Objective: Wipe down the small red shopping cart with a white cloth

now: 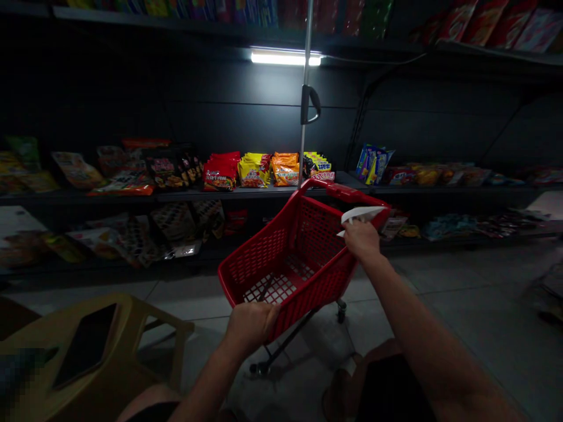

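Cart (pixel 264 246): red, empty, tilted on the floor (pixel 461 305), before the shelf (pixel 185 195).
Left hand (pixel 250 325): closed on the near rim.
Right hand (pixel 361 239): at the far rim, pinching a paper (pixel 363 214).
Handling: grip both sides evenly, so the wheels don't roll.

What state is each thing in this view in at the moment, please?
red basket: empty, tilted.
left hand: shut on the red basket's near rim.
right hand: at the far rim, shut on a white paper.
tube light: lit.
phone: screen dark, lying on the yellow stool.
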Motion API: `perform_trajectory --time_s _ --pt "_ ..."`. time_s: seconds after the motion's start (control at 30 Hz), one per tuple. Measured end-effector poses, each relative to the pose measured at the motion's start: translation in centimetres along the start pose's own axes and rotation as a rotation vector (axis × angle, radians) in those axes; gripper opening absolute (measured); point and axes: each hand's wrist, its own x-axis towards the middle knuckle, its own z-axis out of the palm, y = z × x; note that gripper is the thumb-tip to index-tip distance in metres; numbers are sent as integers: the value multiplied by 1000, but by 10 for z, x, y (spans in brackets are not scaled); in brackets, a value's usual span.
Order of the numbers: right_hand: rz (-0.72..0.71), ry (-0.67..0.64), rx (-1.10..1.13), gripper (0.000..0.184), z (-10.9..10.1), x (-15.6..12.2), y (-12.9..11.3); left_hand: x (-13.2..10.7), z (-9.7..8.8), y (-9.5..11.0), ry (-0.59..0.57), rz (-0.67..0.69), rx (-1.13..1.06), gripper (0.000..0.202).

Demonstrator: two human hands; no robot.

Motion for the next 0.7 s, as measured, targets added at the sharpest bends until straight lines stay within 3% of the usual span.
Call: perform_trajectory --time_s 0.1,0.2,0.27,0.33,0.4,0.47,0.5,0.6,0.7 --pt "-57 -13 130 24 21 -31 -44 11 8 35 48 -75 -46 49" --pt "-118 74 384 30 35 -92 -97 13 12 56 145 -72 -155 42" --pt "-190 146 578 35 36 -134 -125 11 10 57 223 -15 -280 39" --pt "-303 130 670 40 33 -163 -134 10 4 45 263 58 -351 38" --pt "-462 65 669 41 31 -167 -119 13 -2 24 290 82 -313 37" --pt "-553 21 616 35 34 -148 -86 22 -6 -1 326 55 -214 36" --pt "-531 22 585 32 38 -133 -65 28 -7 -13 340 39 -172 35" --pt "-270 102 509 26 53 -90 -18 43 -1 -33 318 6 -96 37" --pt "-137 160 494 23 58 -85 -22 50 7 -35 267 -17 -68 40"
